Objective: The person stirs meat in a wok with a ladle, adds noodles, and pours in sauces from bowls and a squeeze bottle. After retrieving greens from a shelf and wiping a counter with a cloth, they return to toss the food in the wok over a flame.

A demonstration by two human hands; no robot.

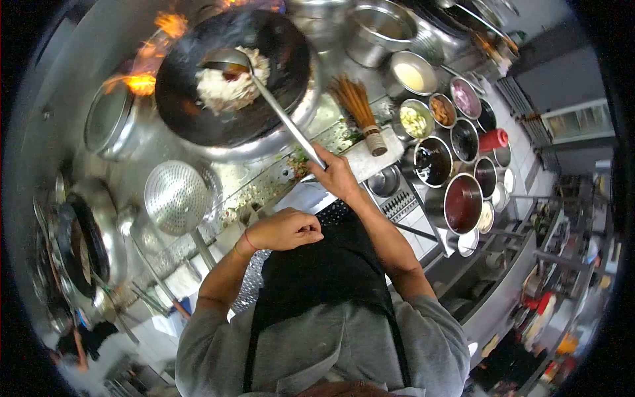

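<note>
My right hand (336, 175) is wrapped round the handle of a long metal ladle (286, 119). The ladle's bowl is over the wok (284, 63), tilted above a heap of pale food (228, 92), with a little dark reddish liquid showing at its lip. Flames (140, 84) rise along the wok's left and far sides. In front of my apron, my left hand (283, 230) is curled with its fingers folded in and nothing showing in them. A red string circles that wrist.
A perforated strainer (175, 197) lies left of the wok, and a bamboo brush (360, 109) to its right. Pots of dark sauce (433, 162) and red sauce (463, 204) stand at right among several ingredient bowls. Another wok (83, 248) is at far left, near a person's arm (80, 347).
</note>
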